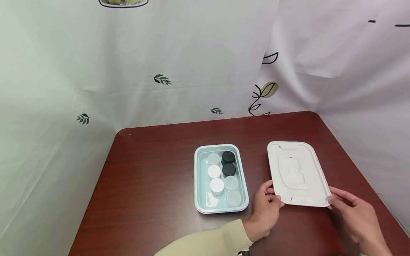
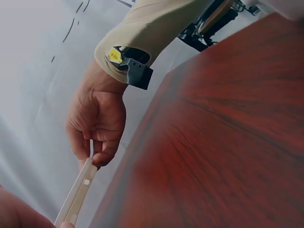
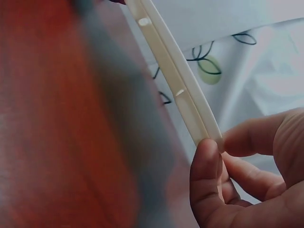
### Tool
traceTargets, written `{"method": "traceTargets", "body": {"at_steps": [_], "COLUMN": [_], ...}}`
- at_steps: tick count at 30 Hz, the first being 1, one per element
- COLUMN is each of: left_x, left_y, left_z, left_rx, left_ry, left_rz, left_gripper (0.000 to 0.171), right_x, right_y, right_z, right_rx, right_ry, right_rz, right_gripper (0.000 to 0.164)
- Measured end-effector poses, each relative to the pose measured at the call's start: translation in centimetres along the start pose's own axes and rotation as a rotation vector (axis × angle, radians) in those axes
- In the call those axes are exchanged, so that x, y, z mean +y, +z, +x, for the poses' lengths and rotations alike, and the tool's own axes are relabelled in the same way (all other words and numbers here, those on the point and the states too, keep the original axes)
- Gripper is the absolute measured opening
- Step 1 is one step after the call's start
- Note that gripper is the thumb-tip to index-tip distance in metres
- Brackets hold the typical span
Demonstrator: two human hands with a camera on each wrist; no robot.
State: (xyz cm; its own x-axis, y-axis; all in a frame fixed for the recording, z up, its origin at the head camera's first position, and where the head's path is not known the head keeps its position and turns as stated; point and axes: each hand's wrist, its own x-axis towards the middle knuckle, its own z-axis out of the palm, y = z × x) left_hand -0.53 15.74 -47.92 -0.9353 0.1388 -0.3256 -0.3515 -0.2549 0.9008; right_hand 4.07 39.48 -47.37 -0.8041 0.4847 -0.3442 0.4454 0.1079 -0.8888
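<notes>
A white rectangular plastic lid (image 1: 299,193) is held up over the right side of the table, slightly tilted. My left hand (image 1: 266,209) pinches its near left corner, with the thumb on top and fingers beneath. At the near right corner my right hand (image 1: 358,217) pinches it likewise; the right wrist view shows thumb and fingers (image 3: 206,164) gripping the lid's rim (image 3: 178,78). In the left wrist view the right hand (image 2: 97,118) appears beyond the lid's edge (image 2: 78,190). Left of the lid stands a pale blue tray (image 1: 200,192).
Inside the tray are small round containers: black-topped ones (image 1: 229,169), white-topped ones (image 1: 217,186) and several translucent ones (image 1: 231,183). The dark red-brown table (image 1: 144,177) is bordered by white printed curtains (image 1: 192,53) at the back and sides.
</notes>
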Motion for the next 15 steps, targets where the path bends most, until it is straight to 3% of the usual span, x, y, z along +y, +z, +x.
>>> {"method": "traceTargets", "body": {"at_steps": [4,6,10,15], "left_x": [0.9,1.5,3.1,5.0], "left_y": [0.2,0.4,0.4,0.0], "left_z": [-0.2,-0.5,-0.9,-1.5], "left_rx": [0.002,-0.001,-0.009,-0.039], "left_ry": [0.062,0.105,0.169,0.161], "left_rz": [0.006,0.002,-0.011,-0.035], "left_gripper": [0.052,0.053,0.053,0.053], "right_x": [-1.3,-1.9,-3.5,-6.4], "right_y": [-0.1,-0.1,0.0,0.1], "right_z": [-0.1,-0.1,-0.2,-0.4], "right_rx": [0.025,0.028,0.047,0.044], "right_ry": [-0.074,-0.12,-0.194,-0.247], "right_rz": [-0.192,-0.211,-0.202,-0.253], "right_gripper": [0.035,0.043,0.045,0.054]}}
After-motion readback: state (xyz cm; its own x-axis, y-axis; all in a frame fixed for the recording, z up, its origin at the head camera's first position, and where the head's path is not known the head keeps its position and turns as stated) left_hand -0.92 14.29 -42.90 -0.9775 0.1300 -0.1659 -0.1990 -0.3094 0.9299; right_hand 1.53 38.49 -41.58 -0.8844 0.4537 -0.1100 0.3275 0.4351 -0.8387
